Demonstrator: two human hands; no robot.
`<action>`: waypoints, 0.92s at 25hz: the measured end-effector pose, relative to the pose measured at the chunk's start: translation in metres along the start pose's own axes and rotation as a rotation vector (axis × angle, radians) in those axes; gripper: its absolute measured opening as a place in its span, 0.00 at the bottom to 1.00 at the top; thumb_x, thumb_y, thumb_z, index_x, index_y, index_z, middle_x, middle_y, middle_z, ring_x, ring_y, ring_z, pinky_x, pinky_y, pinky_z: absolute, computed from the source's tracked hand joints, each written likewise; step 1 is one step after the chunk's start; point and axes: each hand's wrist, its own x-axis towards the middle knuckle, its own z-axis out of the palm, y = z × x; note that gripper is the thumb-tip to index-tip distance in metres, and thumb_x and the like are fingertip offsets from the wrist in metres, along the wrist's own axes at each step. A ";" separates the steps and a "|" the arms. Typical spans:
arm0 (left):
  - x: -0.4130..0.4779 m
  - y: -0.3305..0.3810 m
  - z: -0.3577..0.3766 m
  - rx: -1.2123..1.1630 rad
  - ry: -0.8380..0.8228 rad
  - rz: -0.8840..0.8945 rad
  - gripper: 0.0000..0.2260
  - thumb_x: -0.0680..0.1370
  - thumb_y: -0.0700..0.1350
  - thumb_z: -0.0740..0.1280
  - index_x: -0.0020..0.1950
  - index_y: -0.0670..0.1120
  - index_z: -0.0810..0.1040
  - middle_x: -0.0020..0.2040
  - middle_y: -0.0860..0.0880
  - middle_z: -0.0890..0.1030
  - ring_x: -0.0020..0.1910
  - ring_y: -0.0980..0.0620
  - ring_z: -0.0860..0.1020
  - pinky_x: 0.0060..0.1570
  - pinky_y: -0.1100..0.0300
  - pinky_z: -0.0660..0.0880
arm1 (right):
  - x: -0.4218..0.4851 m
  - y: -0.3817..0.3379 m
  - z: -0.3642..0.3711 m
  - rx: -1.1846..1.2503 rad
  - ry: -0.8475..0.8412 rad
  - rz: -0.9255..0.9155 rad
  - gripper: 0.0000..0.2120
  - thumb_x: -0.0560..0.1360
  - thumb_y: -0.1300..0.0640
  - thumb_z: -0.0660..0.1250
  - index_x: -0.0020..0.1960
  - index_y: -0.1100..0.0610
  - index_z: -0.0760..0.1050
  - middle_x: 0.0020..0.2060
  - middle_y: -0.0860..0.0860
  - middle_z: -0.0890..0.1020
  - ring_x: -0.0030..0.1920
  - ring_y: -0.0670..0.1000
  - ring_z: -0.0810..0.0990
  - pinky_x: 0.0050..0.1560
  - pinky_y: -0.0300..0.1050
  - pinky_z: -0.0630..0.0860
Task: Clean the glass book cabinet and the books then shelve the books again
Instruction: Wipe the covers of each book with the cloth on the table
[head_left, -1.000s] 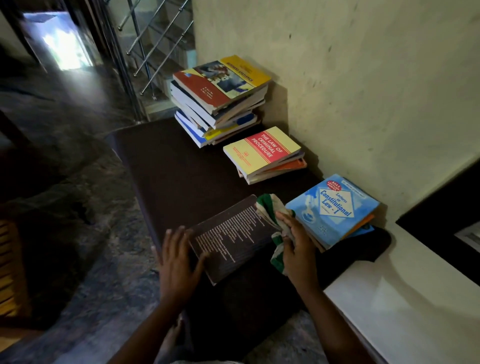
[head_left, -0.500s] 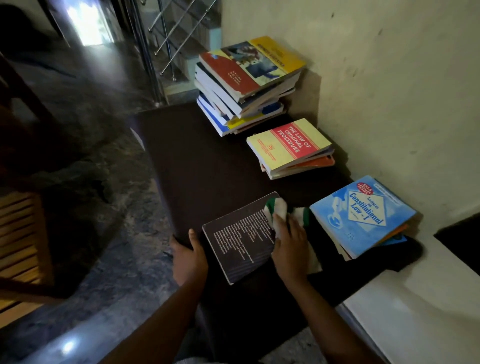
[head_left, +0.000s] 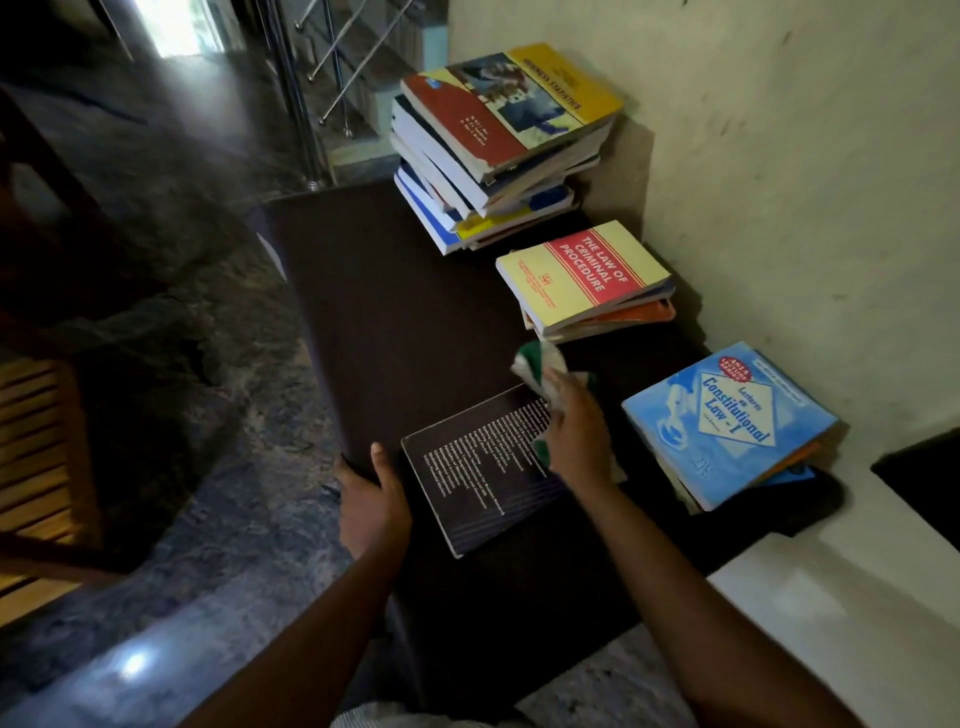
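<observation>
A dark book (head_left: 478, 467) with small white print lies flat on the dark brown table (head_left: 395, 312). My right hand (head_left: 576, 431) holds a green and white cloth (head_left: 537, 366) at the book's far right corner. My left hand (head_left: 371, 501) grips the table's near left edge, thumb on top, just left of the book. Along the wall lie a blue "Constitutional Law" book pile (head_left: 727, 426), a yellow and red "Law of Criminal Procedure" pile (head_left: 587, 280) and a tall stack (head_left: 498, 145) of several books.
A cream wall (head_left: 779, 156) runs along the table's right side. A white ledge (head_left: 841, 613) adjoins the table at the near right. Dark stone floor (head_left: 182, 364) lies to the left, with a metal stair railing (head_left: 306, 93) beyond and wooden slats (head_left: 36, 467) at far left.
My left hand came off the dark book and took hold of the table's edge. My right hand slid the cloth up toward the book's far corner.
</observation>
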 end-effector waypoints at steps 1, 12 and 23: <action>-0.001 0.001 -0.001 -0.007 -0.005 0.005 0.28 0.79 0.61 0.51 0.74 0.47 0.57 0.67 0.39 0.72 0.62 0.36 0.74 0.59 0.45 0.68 | 0.014 0.004 0.002 -0.081 -0.045 0.037 0.26 0.75 0.68 0.60 0.70 0.49 0.67 0.64 0.57 0.72 0.60 0.57 0.74 0.55 0.53 0.76; -0.018 -0.009 -0.025 -0.095 -0.091 0.453 0.27 0.79 0.55 0.59 0.75 0.47 0.58 0.76 0.44 0.59 0.75 0.45 0.55 0.72 0.46 0.54 | -0.113 -0.035 0.030 -0.010 -0.330 -0.381 0.24 0.73 0.58 0.52 0.67 0.49 0.71 0.64 0.49 0.74 0.65 0.54 0.72 0.66 0.42 0.67; -0.062 0.029 0.026 1.076 -0.408 1.230 0.33 0.71 0.62 0.63 0.68 0.41 0.72 0.66 0.35 0.72 0.64 0.31 0.70 0.55 0.27 0.67 | -0.133 0.034 -0.079 0.299 0.144 0.062 0.29 0.74 0.76 0.57 0.64 0.47 0.70 0.63 0.34 0.69 0.69 0.41 0.63 0.65 0.31 0.63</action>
